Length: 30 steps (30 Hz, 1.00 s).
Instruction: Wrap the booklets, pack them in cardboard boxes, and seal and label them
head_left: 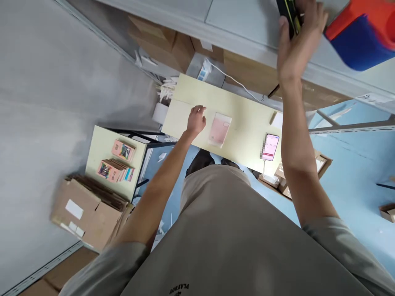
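My right hand (pixel 298 45) reaches up to the high shelf, its thumb and fingers around a dark object with yellow-green stripes (pixel 290 14). The frame's top edge cuts that object off, so its kind is unclear. Beside this hand on the shelf is a red and blue item (pixel 364 37), also cut off. Lower down, my left hand (pixel 196 119) hovers above or rests on the pale yellow table (pixel 243 107), fingers loosely bent and thumb apart, holding nothing visible. Just right of it lies a flat pink and white packet (pixel 220 129), slightly blurred.
A phone (pixel 271 147) with a lit screen and a cable lies at the table's right end. Cardboard boxes (pixel 247 65) stand under the shelf (pixel 240 20). On the left, a side table (pixel 98 144) bears pink packs (pixel 123 151), near folded cartons (pixel 89 209).
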Tool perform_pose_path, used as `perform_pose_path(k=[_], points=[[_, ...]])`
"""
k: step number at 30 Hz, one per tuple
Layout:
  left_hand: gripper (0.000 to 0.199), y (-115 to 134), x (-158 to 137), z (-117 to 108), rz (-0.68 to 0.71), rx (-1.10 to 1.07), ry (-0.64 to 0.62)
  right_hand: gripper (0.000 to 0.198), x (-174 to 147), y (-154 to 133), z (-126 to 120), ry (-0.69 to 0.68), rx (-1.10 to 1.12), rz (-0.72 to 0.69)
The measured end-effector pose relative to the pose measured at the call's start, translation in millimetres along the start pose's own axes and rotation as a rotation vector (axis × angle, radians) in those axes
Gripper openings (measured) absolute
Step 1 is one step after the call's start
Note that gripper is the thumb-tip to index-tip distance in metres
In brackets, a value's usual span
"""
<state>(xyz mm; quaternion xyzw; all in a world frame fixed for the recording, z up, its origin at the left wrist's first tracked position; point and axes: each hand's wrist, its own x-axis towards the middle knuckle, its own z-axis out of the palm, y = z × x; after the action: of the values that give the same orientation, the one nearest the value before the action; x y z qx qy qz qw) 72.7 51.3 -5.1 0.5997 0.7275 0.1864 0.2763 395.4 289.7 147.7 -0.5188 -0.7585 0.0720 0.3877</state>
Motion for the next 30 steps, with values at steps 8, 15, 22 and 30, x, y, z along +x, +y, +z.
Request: perform_pose_path(k=[8, 15, 22, 30], points=[[0.055, -37, -32, 64, -0.068, 0.007, -0.238, 0.066, -205, -89, -5, -0.205, 0.234, 0.36], [0.058, -50, -28, 72, 0.027, 0.074, -0.374, 0.056, -352, -115, 65, -0.312, 0.295, 0.935], [0.067, -78, 7, 47, 0.282, 0.102, -0.521, 0.064, -339, -156, 135, -0.475, 0.227, 0.96], [0.066, -95, 46, 33, 0.447, 0.053, -0.609, 0.07, -303, -156, 202, -0.704, -0.094, 0.849]])
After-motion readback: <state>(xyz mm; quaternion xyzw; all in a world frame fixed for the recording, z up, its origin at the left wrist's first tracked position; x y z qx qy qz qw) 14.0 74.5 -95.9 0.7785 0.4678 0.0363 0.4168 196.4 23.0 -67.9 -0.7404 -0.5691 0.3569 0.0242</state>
